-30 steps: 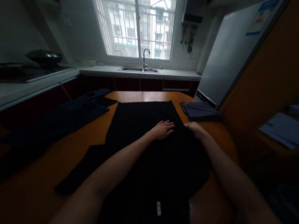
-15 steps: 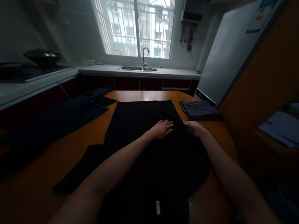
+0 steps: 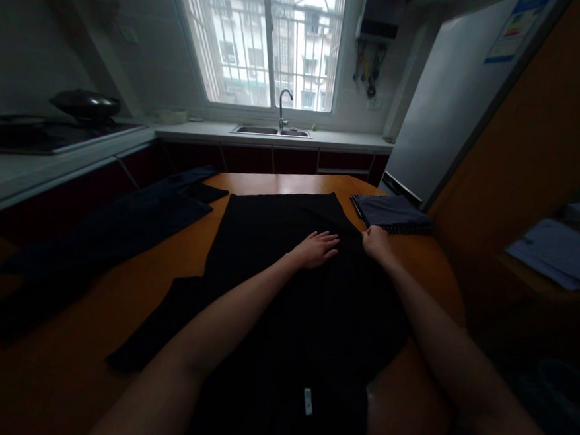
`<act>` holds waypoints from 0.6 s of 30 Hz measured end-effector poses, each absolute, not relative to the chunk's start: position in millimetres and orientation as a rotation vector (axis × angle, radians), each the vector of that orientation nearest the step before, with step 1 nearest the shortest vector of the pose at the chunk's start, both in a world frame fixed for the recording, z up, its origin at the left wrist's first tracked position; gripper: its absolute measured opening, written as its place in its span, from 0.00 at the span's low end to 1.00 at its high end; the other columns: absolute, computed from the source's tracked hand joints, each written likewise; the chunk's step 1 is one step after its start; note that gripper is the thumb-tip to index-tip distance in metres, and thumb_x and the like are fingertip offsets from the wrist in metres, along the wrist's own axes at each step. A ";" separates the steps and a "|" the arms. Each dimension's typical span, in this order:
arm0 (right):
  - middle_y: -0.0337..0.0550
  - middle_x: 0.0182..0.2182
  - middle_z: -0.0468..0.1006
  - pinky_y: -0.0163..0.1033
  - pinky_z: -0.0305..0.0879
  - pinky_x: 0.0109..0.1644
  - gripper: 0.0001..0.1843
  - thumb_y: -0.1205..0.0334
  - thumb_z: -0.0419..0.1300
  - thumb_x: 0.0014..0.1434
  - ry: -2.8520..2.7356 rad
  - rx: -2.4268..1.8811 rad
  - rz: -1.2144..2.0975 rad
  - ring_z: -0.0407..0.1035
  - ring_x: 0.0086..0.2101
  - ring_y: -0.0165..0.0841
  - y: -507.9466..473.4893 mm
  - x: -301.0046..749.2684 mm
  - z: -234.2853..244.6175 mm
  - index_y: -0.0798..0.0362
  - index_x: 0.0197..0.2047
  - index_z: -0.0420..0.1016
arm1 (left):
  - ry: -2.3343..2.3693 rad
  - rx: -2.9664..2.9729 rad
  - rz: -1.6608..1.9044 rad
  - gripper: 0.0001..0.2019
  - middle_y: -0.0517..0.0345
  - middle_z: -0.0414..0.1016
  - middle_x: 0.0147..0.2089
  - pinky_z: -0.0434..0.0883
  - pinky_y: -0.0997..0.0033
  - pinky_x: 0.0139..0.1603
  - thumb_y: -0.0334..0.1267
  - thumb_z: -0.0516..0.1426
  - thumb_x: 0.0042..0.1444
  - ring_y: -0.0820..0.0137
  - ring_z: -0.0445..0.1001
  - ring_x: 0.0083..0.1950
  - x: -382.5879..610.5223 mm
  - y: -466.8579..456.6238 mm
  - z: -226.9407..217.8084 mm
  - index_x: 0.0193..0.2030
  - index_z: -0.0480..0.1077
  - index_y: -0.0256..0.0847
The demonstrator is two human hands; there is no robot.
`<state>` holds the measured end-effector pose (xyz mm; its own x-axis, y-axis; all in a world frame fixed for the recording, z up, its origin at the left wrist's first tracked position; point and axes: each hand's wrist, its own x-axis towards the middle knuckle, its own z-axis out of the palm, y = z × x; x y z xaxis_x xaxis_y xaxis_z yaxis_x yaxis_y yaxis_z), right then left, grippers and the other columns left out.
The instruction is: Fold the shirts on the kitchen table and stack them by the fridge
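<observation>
A black garment (image 3: 274,296) lies spread flat on the orange wooden table (image 3: 88,336), with a small white label near its close end. My left hand (image 3: 315,249) rests flat on the cloth, fingers stretched out and slightly apart. My right hand (image 3: 376,242) sits at the garment's right edge with its fingers curled down onto the cloth, apparently pinching the edge. The two hands are a short way apart, right of the garment's middle.
A dark blue garment (image 3: 121,222) lies across the table's left side. A folded grey cloth (image 3: 392,213) sits at the far right corner. Beyond are a counter with a sink (image 3: 270,131), a pan on the stove (image 3: 84,105), and a fridge (image 3: 452,96) to the right.
My right hand has slid a little farther along the garment's right edge and curled its fingers. My left hand stays flat in place.
</observation>
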<state>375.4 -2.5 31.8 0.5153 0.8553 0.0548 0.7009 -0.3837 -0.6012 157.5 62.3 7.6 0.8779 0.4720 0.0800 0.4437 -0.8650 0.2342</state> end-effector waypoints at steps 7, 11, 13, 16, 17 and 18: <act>0.70 0.49 0.79 0.43 0.65 0.55 0.13 0.65 0.58 0.66 -1.440 -2.352 0.253 0.74 0.53 0.49 -5.8 369.9 22.0 0.62 0.47 0.80 | 0.607 2.869 0.188 0.24 0.58 0.53 0.77 0.46 0.47 0.75 0.49 0.43 0.74 0.61 0.47 0.78 158.3 60.5 9.6 0.72 0.60 0.51; 0.62 0.51 0.79 0.41 0.64 0.55 0.14 0.62 0.57 0.67 -1.484 -2.357 0.187 0.73 0.53 0.44 -7.7 370.9 28.3 0.59 0.52 0.77 | 0.520 2.866 0.141 0.25 0.60 0.50 0.78 0.42 0.44 0.75 0.51 0.44 0.73 0.60 0.43 0.79 157.7 59.7 9.8 0.74 0.56 0.54; 0.60 0.52 0.79 0.39 0.64 0.53 0.15 0.61 0.55 0.69 -1.511 -2.349 0.154 0.73 0.52 0.43 -12.4 376.0 34.6 0.57 0.54 0.76 | 0.493 2.876 0.106 0.25 0.63 0.47 0.78 0.40 0.42 0.75 0.53 0.45 0.72 0.59 0.40 0.79 156.4 59.4 9.9 0.74 0.54 0.58; 0.56 0.45 0.82 0.38 0.65 0.46 0.13 0.59 0.55 0.69 -1.608 -2.345 0.232 0.76 0.45 0.41 -28.8 391.3 43.4 0.55 0.45 0.80 | 0.454 2.895 0.064 0.26 0.65 0.44 0.79 0.38 0.40 0.75 0.55 0.44 0.72 0.57 0.39 0.79 154.2 58.5 11.3 0.74 0.53 0.61; 0.55 0.41 0.83 0.37 0.65 0.43 0.13 0.57 0.57 0.68 -1.648 -2.332 0.325 0.77 0.42 0.40 -36.7 397.3 45.0 0.55 0.40 0.80 | 0.455 2.896 0.057 0.26 0.65 0.43 0.79 0.38 0.39 0.75 0.56 0.44 0.72 0.56 0.39 0.79 153.6 58.1 11.9 0.74 0.53 0.61; 0.53 0.38 0.83 0.36 0.65 0.40 0.13 0.56 0.59 0.66 -1.677 -2.301 0.437 0.77 0.39 0.39 -45.5 403.1 45.4 0.55 0.37 0.80 | 0.463 2.895 0.055 0.26 0.64 0.43 0.79 0.38 0.39 0.75 0.56 0.43 0.72 0.56 0.39 0.79 153.3 57.7 12.3 0.75 0.52 0.61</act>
<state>403.1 -45.5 45.4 0.2885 0.9534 -0.0882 0.8750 -0.2999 -0.3801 153.3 57.7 12.3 0.9500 0.3122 0.0036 0.3045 -0.9289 0.2109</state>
